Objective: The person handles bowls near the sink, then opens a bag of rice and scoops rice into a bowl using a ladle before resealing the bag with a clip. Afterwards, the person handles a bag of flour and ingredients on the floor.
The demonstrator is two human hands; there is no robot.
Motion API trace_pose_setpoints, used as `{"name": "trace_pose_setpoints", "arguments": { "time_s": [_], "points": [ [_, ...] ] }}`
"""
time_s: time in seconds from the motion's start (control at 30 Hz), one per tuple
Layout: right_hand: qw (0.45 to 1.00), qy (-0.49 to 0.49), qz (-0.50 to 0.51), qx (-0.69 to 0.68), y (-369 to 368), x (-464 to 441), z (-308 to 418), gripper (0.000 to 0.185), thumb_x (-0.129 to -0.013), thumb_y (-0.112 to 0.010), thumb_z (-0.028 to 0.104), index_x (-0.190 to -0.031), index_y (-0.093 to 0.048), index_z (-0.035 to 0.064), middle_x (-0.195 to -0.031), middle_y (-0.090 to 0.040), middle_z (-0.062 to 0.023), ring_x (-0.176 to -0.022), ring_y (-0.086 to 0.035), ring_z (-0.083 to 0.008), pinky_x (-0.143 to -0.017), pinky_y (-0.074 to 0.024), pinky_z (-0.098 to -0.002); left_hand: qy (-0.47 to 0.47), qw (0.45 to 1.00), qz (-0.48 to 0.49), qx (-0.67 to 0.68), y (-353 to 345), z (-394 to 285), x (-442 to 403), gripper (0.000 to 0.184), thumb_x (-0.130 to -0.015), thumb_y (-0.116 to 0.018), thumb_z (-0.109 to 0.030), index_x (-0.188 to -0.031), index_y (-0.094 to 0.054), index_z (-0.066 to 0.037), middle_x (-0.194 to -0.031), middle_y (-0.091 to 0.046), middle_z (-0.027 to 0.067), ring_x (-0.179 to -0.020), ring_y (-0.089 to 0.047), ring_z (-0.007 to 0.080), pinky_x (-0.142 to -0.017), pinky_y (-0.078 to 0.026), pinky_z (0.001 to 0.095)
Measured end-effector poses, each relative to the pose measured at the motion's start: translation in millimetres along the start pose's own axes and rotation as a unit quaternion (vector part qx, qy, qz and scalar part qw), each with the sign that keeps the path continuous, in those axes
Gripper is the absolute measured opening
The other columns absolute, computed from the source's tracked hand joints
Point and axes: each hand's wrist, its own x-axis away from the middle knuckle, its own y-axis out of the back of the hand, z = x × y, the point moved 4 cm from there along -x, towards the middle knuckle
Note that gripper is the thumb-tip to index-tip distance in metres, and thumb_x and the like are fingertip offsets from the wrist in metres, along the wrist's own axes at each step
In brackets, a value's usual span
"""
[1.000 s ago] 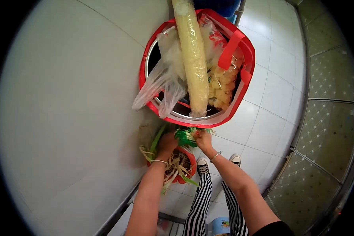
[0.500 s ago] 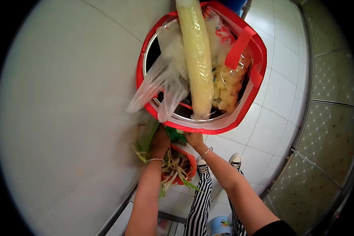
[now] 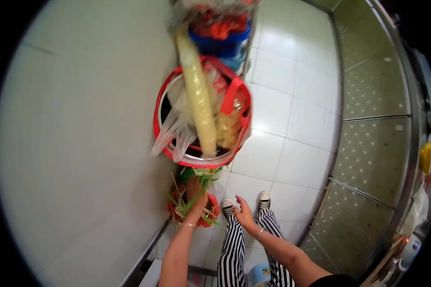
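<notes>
My left hand (image 3: pixel 195 190) reaches down over a bin with an orange-red liner (image 3: pixel 214 205), among long green leaves (image 3: pixel 182 207). Its fingers are partly hidden and blurred, so I cannot tell whether they grip the leaves. My right hand (image 3: pixel 244 215) is in the air right of the bin, above my shoes, fingers apart and holding nothing. Just beyond the bin, green leafy stuff (image 3: pixel 207 172) shows below a red bag (image 3: pixel 245 125). On that bag's round opening lie a long yellow plastic-wrapped roll (image 3: pixel 198 98), a clear plastic bag (image 3: pixel 168 132) and yellow chunks in clear wrap (image 3: pixel 229 128).
Behind the red bag stands a blue container (image 3: pixel 220 45) with red things in it. A pale wall (image 3: pixel 81 143) runs along the left, patterned cabinet doors (image 3: pixel 376 158) along the right. White floor tiles (image 3: pixel 273 110) lie between. A light-blue tub (image 3: pixel 261 273) is by my legs.
My right hand has come away from the green stuff under the red bag, back toward me, and opened. My left hand is now over the bin. The view has shifted, showing more beyond.
</notes>
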Motion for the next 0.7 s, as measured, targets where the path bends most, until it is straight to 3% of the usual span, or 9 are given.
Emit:
{"name": "trace_pose_setpoints", "arguments": {
  "time_s": [0.1, 0.13, 0.17, 0.2, 0.27, 0.3, 0.37, 0.47, 0.7],
  "points": [
    [0.983, -0.046, -0.016, -0.175, 26.8, 22.4, 26.5, 0.049, -0.092, -0.052, 0.022, -0.135, -0.038, 0.0047, -0.13, -0.048, -0.0156, -0.114, -0.051, -0.0245, -0.091, -0.045, -0.0355, 0.019, 0.986, 0.023, 0.165, -2.3, -67.9, 34.5, 0.049, -0.085, -0.054, -0.012, -0.129, -0.04, 0.001, -0.132, -0.043, 0.0243, -0.12, -0.042, 0.0372, -0.103, -0.032, 0.0411],
    [0.983, -0.039, -0.027, -0.178, 41.6, 25.2, 45.0, 0.049, -0.092, -0.052, 0.022, -0.135, -0.038, 0.0047, -0.13, -0.048, -0.0156, -0.114, -0.051, -0.0245, -0.091, -0.045, -0.0355, 0.184, 0.903, 0.076, 0.381, -6.9, -83.2, 48.9, 0.052, -0.088, -0.054, -0.025, -0.132, -0.038, -0.003, -0.137, -0.039, 0.0193, -0.124, -0.04, 0.0321, -0.104, -0.03, 0.0416],
    [0.946, -0.096, -0.043, -0.305, 56.8, 30.3, 62.4, 0.051, -0.092, -0.052, 0.027, -0.136, -0.037, 0.0052, -0.132, -0.046, -0.0152, -0.116, -0.05, -0.0235, -0.094, -0.0426, -0.0349, 0.334, 0.746, 0.128, 0.561, -11.2, -103.3, 65.3, 0.057, -0.091, -0.053, -0.038, -0.136, -0.036, -0.007, -0.142, -0.035, 0.0142, -0.128, -0.037, 0.027, -0.104, -0.029, 0.0422],
    [0.89, -0.149, -0.057, -0.427, 69.6, 36.5, 79.6, 0.054, -0.093, -0.052, 0.032, -0.137, -0.036, 0.0057, -0.134, -0.045, -0.0149, -0.117, -0.049, -0.0225, -0.097, -0.0401, -0.0343, 0.322, 0.75, 0.134, 0.561, -2.4, -126.0, 71.7, 0.057, -0.091, -0.053, -0.038, -0.136, -0.036, -0.007, -0.142, -0.035, 0.0142, -0.128, -0.037, 0.027, -0.104, -0.029, 0.0422],
    [0.87, -0.122, -0.072, -0.472, 101.7, 50.7, 117.4, 0.058, -0.094, -0.047, 0.04, -0.139, -0.031, 0.0066, -0.137, -0.04, -0.0137, -0.119, -0.047, -0.0236, -0.099, -0.038, -0.0353, 0.393, 0.551, 0.135, 0.724, 15.5, -175.8, 86.3, 0.063, -0.092, -0.044, -0.05, -0.139, -0.032, -0.009, -0.146, -0.03, 0.011, -0.131, -0.032, 0.0248, -0.107, -0.025, 0.0445],
    [0.842, -0.12, -0.076, -0.52, 117.6, 59.2, 134.2, 0.058, -0.094, -0.047, 0.04, -0.139, -0.031, 0.0071, -0.137, -0.039, -0.0138, -0.119, -0.046, -0.0249, -0.099, -0.0384, -0.0366, 0.382, 0.555, 0.151, 0.723, 30.3, -198.9, 89.4, 0.063, -0.092, -0.044, -0.05, -0.139, -0.032, -0.009, -0.146, -0.03, 0.011, -0.131, -0.032, 0.0248, -0.107, -0.025, 0.0445],
    [0.792, -0.101, -0.086, -0.595, 150.1, 76.7, 163.7, 0.057, -0.094, -0.046, 0.039, -0.14, -0.03, 0.0084, -0.137, -0.038, -0.0146, -0.119, -0.046, -0.0286, -0.099, -0.0394, -0.0397, 0.346, 0.498, 0.16, 0.779, 63.3, -247.6, 93.0, 0.065, -0.092, -0.038, -0.053, -0.14, -0.029, -0.01, -0.146, -0.029, 0.0098, -0.131, -0.031, 0.0242, -0.108, -0.022, 0.0446],
    [0.759, -0.074, -0.083, -0.642, 196.8, 112.9, 199.5, 0.057, -0.094, -0.046, 0.039, -0.139, -0.03, 0.0086, -0.136, -0.039, -0.0155, -0.119, -0.046, -0.0304, -0.099, -0.0398, -0.0411, 0.311, 0.484, 0.204, 0.792, 106.2, -305.8, 95.8, 0.064, -0.093, -0.038, -0.052, -0.139, -0.031, -0.01, -0.146, -0.029, 0.0098, -0.131, -0.031, 0.0237, -0.108, -0.023, 0.0454],
    [0.746, 0.01, -0.153, -0.648, 289.3, 224.2, 261.1, 0.056, -0.095, -0.043, 0.039, -0.138, -0.033, 0.0053, -0.134, -0.043, -0.0166, -0.115, -0.051, -0.0273, -0.095, -0.0439, -0.039, 0.235, 0.487, 0.323, 0.777, 195.0, -408.1, 103.2, 0.057, -0.095, -0.035, -0.049, -0.136, -0.034, -0.01, -0.144, -0.033, 0.0102, -0.131, -0.031, 0.0252, -0.107, -0.024, 0.0479]
  ]
}}
